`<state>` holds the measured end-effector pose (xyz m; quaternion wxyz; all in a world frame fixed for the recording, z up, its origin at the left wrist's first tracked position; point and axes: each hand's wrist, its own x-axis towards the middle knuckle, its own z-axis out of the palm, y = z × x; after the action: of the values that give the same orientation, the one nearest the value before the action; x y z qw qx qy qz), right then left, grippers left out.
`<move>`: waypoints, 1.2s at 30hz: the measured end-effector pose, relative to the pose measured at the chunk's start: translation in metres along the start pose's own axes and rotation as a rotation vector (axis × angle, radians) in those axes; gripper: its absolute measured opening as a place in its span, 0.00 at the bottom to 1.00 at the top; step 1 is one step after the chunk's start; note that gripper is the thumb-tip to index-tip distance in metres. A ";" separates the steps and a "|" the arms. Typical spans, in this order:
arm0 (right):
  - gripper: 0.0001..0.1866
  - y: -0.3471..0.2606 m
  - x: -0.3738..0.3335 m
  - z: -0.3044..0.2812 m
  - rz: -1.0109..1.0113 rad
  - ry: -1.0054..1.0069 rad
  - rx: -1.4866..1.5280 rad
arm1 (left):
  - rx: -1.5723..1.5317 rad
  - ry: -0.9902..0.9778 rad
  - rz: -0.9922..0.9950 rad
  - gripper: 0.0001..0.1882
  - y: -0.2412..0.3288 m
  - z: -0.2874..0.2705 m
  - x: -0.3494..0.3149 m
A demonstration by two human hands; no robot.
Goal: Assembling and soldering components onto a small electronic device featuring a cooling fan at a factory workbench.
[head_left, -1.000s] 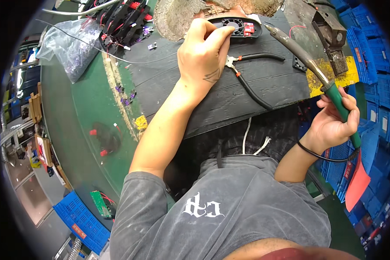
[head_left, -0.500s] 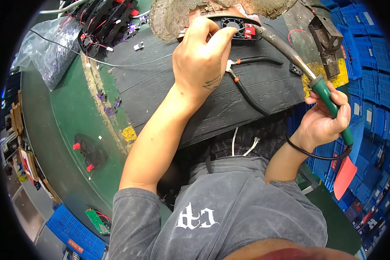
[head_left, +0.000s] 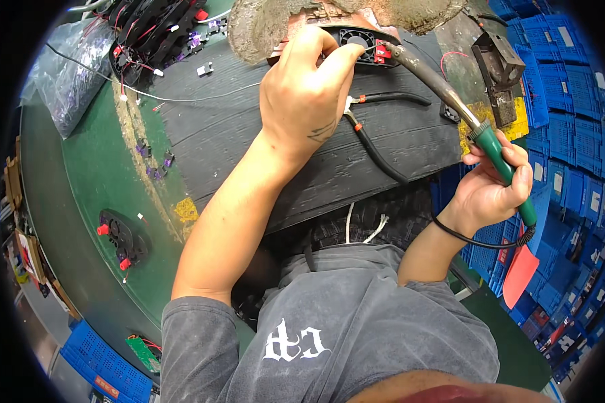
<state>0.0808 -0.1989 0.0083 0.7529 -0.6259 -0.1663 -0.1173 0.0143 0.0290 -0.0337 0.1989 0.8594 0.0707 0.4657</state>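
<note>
A small black square plastic fan [head_left: 364, 41] is pinned by the left hand [head_left: 307, 94] at the table's [head_left: 101, 174] far edge. A green-handled soldering iron [head_left: 469, 121] is gripped by the right hand [head_left: 492, 191], its tip touching the fan's right side.
</note>
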 end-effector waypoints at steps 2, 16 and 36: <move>0.20 0.000 0.000 0.000 -0.006 0.000 -0.012 | -0.006 -0.004 -0.002 0.04 0.000 0.000 0.000; 0.21 -0.002 0.000 0.007 -0.026 0.072 0.013 | -0.002 0.012 -0.004 0.06 0.000 0.000 -0.001; 0.20 -0.004 -0.001 0.006 -0.038 0.069 -0.067 | -0.018 0.049 -0.009 0.07 0.000 -0.002 -0.001</move>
<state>0.0780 -0.1942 0.0129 0.7344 -0.6432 -0.1481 -0.1585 0.0117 0.0293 -0.0336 0.2068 0.8455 0.0751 0.4865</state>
